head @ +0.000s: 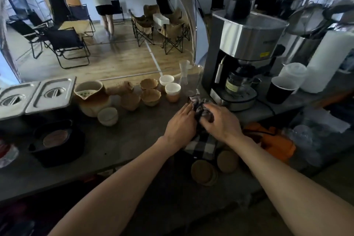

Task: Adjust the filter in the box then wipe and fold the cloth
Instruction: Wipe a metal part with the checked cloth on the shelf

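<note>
A black-and-white checked cloth point(203, 144) lies on the grey counter point(124, 140) in front of me, its far end bunched up between my hands. My left hand point(181, 124) rests on the cloth's left side with fingers pressed against the bunched part. My right hand point(220, 120) grips the bunched cloth from the right. Brown paper filters point(150, 96) stand in a group further back on the counter. No box with a filter inside can be made out.
A steel coffee machine point(243, 59) stands just behind my hands. Paper cups point(172, 92), a ceramic jug point(92, 97), steel lidded pans point(36, 96), a black container point(57, 142), round coasters point(205, 172), an orange cloth point(274, 140) and a black cup point(279, 90) surround them. A person stands far back.
</note>
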The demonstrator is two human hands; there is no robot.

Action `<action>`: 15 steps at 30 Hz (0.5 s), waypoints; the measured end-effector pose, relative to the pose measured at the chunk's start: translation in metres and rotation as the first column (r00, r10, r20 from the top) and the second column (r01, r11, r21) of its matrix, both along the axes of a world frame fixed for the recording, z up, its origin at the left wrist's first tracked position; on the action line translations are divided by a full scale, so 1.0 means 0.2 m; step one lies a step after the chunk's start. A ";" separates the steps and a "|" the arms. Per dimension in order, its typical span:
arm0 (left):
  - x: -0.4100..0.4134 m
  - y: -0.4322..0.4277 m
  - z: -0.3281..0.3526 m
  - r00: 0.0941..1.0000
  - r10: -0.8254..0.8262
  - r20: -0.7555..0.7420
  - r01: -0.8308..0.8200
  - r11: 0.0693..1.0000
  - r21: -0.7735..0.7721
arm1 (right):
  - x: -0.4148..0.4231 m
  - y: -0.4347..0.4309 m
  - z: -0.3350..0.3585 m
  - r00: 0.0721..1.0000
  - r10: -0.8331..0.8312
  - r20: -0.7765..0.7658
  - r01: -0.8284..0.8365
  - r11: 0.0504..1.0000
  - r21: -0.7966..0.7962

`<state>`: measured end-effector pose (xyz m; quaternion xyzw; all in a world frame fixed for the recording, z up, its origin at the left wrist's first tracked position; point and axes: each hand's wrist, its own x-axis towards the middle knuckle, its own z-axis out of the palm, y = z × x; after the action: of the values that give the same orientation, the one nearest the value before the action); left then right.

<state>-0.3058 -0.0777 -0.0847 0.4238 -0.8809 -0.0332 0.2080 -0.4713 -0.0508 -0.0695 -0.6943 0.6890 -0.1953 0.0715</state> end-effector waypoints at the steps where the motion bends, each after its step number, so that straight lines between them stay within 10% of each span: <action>1: 0.03 0.02 0.01 1.000 -0.009 -0.007 0.009 1.000 -0.005 | 0.03 0.00 0.00 0.999 0.010 -0.031 -0.011 0.999 -0.030; 15: 0.97 0.40 -0.08 0.951 0.290 0.109 -0.285 0.957 -0.058 | 0.93 0.16 0.01 0.939 0.345 -0.006 -0.344 0.935 -0.087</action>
<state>-0.1115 0.0025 -0.1016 0.5445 -0.8209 0.0404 0.1674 -0.2856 -0.0192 -0.0682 -0.8058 0.5472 -0.2128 0.0775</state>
